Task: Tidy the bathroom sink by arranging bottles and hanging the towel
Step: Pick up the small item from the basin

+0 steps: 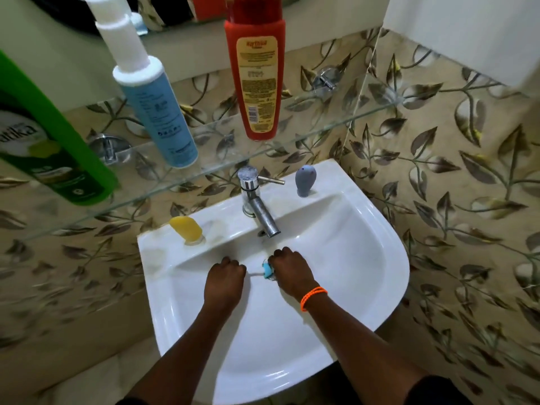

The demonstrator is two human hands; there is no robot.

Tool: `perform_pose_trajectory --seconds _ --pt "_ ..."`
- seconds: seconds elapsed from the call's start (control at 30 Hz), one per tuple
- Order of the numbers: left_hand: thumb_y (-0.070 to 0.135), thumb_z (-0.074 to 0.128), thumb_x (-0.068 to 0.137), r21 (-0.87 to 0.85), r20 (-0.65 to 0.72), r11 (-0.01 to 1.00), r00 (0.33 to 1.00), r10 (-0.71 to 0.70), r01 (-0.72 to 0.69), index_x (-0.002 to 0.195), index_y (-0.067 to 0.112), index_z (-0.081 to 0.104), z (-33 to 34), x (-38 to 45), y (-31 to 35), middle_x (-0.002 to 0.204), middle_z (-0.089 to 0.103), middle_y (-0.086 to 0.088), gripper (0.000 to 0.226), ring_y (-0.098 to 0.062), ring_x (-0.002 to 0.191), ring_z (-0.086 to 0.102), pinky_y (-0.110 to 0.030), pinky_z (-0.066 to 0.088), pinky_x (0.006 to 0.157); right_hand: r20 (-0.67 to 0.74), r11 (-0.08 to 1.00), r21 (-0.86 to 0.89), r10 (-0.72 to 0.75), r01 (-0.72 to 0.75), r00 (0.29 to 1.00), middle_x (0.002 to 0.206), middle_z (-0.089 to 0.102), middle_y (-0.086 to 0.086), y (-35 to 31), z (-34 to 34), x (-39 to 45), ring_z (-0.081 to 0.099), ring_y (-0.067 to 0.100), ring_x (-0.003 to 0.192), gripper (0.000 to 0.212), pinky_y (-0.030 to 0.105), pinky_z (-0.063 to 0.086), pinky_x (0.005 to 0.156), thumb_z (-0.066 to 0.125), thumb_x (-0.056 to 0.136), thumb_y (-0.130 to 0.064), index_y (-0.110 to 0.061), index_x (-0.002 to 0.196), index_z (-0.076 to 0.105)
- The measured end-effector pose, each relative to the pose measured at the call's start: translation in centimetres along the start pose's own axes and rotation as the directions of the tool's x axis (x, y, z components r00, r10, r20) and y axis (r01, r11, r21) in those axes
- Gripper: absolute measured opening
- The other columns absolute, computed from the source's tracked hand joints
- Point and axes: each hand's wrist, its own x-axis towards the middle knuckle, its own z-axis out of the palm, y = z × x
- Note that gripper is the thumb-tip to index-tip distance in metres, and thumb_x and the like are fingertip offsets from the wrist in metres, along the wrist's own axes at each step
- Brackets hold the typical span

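Both my hands are down in the white sink [365,276], under the tap. My right hand [292,270] is closed on a small blue and white object [267,270]; what it is I cannot tell. My left hand [226,276] is curled beside it, touching a thin white part that sticks out to the left. On the glass shelf [336,124] above stand a green bottle [43,141], a blue bottle with a white pump top [157,112] and a red bottle [258,83]. No towel is in view.
A chrome tap [257,200] stands at the back of the basin. A yellow soap bar [187,228] lies on the left rim and a grey soap [305,179] on the right rim. Leaf-patterned tiles cover the wall. A mirror ledge runs above the shelf.
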Motion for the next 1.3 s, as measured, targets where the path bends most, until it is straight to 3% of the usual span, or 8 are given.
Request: perform_pose_trajectory --seconds 0.07,0.23,0.47,0.67,0.9,1.07,1.2,1.3 --pt "0.005 0.087 0.048 -0.008 0.010 0.999 0.999 0.035 -0.035 0.053 0.017 0.062 0.3 -0.5 0.1 0.051 0.052 -0.004 0.028 -0.028 0.053 0.059 -0.030 0.042 0.040 0.008 1.000 -0.003 0.007 -0.007 1.000 0.075 0.065 0.004 0.2 -0.2 -0.8 0.066 0.030 0.072 0.019 0.033 0.048 0.051 0.083 0.062 -0.013 -0.020 0.078 0.076" --pt "0.009 0.088 0.035 0.057 0.020 0.996 0.998 0.063 -0.064 0.046 0.020 0.056 -0.1 -1.7 1.2 0.046 0.050 -0.001 0.036 -0.021 0.046 0.056 -0.026 0.040 0.036 -0.068 1.000 -0.015 0.008 -0.009 0.998 0.064 0.060 -0.001 0.9 -1.4 -3.1 0.063 0.022 0.055 0.042 0.024 0.041 0.038 0.095 0.028 -0.019 -0.024 0.062 0.071" --pt "0.008 0.072 0.082 -0.065 -0.109 0.963 0.961 0.255 -0.262 0.099 0.019 0.075 -8.6 -4.4 7.0 0.082 0.070 -0.007 0.021 -0.031 0.069 0.064 -0.033 0.048 0.057 -0.174 0.979 0.141 0.171 -0.147 0.970 0.094 0.060 0.007 4.2 -9.0 -12.3 0.060 0.031 0.088 0.011 0.041 0.052 0.065 0.078 0.077 -0.018 -0.015 0.085 0.071" --pt "0.004 0.064 0.086 -0.021 -0.178 0.816 0.806 0.565 -0.577 0.117 0.015 0.072 -12.4 -7.4 16.7 0.099 0.075 -0.009 0.034 -0.032 0.085 0.067 -0.038 0.052 0.067 -0.218 0.876 0.293 0.451 -0.383 0.865 0.102 0.062 0.005 7.9 -12.3 -25.6 0.061 0.027 0.095 0.022 0.035 0.054 0.074 0.081 0.076 -0.022 -0.015 0.096 0.074" --pt "0.018 0.061 0.080 -0.008 0.040 0.558 0.557 0.829 -0.830 0.104 0.013 0.075 -7.0 -12.1 28.0 0.093 0.072 -0.011 0.028 -0.036 0.087 0.069 -0.039 0.054 0.066 0.102 0.545 0.457 0.753 -0.703 0.650 0.115 0.063 0.012 10.1 -3.1 -39.7 0.065 0.034 0.106 0.034 0.038 0.053 0.085 0.082 0.078 -0.027 -0.020 0.111 0.076" --pt "0.020 0.049 0.098 -0.146 0.236 0.575 0.536 0.811 -0.805 0.139 0.020 0.058 1.5 -15.4 33.0 0.126 0.066 -0.012 0.042 -0.035 0.112 0.064 -0.043 0.056 0.084 0.242 0.395 0.475 0.800 -0.786 0.548 0.117 0.065 0.012 10.6 5.5 -44.5 0.066 0.034 0.105 0.037 0.036 0.053 0.086 0.081 0.075 -0.020 -0.021 0.111 0.074" --pt "0.031 0.070 0.090 -0.103 0.258 0.564 0.525 0.811 -0.820 0.157 0.013 0.034 7.3 -16.9 34.8 0.165 0.033 -0.012 0.078 -0.030 0.149 0.035 -0.041 0.036 0.116 0.225 0.428 0.422 0.805 -0.799 0.550 0.140 0.058 0.008 11.0 9.2 -46.8 0.057 0.033 0.122 0.065 0.042 0.052 0.098 0.081 0.075 -0.018 -0.021 0.136 0.059" --pt "0.042 0.038 0.103 -0.105 0.191 0.603 0.579 0.792 -0.791 0.162 0.009 0.015 8.2 -17.3 34.7 0.171 0.008 -0.010 0.072 -0.026 0.159 0.003 -0.044 0.014 0.128 0.168 0.519 0.345 0.786 -0.782 0.595 0.144 0.056 0.010 11.4 9.9 -47.8 0.052 0.033 0.131 0.061 0.047 0.049 0.101 0.073 0.083 -0.021 -0.016 0.140 0.053"
